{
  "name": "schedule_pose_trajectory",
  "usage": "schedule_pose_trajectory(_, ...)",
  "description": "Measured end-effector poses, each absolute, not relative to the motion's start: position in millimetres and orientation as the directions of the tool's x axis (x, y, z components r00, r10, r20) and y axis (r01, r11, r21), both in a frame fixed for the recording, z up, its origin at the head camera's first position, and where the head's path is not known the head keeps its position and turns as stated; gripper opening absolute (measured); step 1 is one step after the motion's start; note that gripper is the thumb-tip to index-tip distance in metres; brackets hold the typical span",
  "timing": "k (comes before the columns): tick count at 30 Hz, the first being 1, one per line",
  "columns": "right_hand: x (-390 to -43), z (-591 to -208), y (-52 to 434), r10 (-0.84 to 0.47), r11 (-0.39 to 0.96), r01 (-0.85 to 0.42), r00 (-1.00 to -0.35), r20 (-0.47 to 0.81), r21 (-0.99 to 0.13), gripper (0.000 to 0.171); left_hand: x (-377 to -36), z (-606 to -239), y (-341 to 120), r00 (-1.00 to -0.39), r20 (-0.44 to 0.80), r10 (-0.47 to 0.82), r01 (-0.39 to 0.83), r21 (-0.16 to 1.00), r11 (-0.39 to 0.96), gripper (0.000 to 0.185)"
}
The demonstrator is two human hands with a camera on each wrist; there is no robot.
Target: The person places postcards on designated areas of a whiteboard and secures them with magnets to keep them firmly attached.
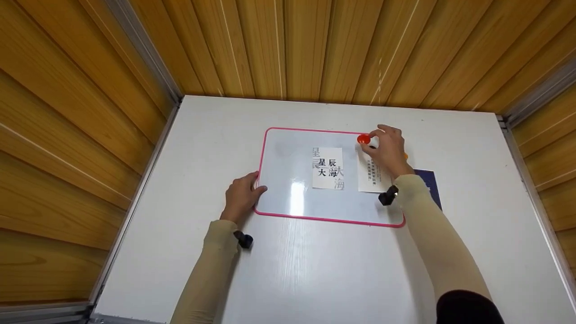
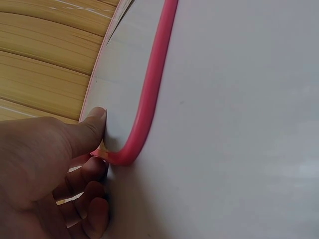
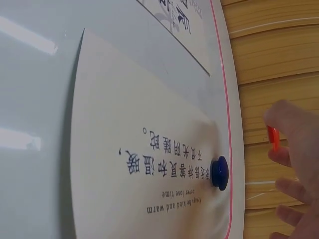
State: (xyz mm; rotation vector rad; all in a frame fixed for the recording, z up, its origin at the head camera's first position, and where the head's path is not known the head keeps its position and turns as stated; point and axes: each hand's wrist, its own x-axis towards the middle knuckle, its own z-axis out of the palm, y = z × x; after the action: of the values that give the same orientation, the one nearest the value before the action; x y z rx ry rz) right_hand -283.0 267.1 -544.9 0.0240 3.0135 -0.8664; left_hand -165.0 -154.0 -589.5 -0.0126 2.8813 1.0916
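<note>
A whiteboard [image 1: 288, 171] with a pink rim lies on the white table. My left hand [image 1: 241, 196] grips its left edge, thumb over the rim and fingers curled at the side, as the left wrist view [image 2: 65, 169] shows. Between thumb and index finger my right hand [image 1: 388, 148] pinches a red round magnet [image 1: 363, 139], also partly visible in the right wrist view [image 3: 273, 137], above the board's top right corner. Below that hand, a printed card [image 1: 366, 173] lies on the board with a blue magnet [image 3: 220, 173] on its edge. Left of it is another printed card [image 1: 327, 168].
A dark blue card or booklet [image 1: 427, 184] shows on the table right of the board, partly under the right forearm. Something small and orange [image 1: 406, 155] peeks out beside the right hand. Wood-patterned walls [image 1: 301, 49] border the table [image 1: 279, 274].
</note>
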Motion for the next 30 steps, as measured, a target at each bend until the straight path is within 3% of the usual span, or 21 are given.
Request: schedule_pose_trajectory(30,-291.1,-555.0,216.2,-0.09,0.844,-0.093,-0.995,0.032,-0.528,0.037,-162.3,-590.6,-149.6,-0.999,-0.053,-0.001,-0.037,0.678,0.734,0.057)
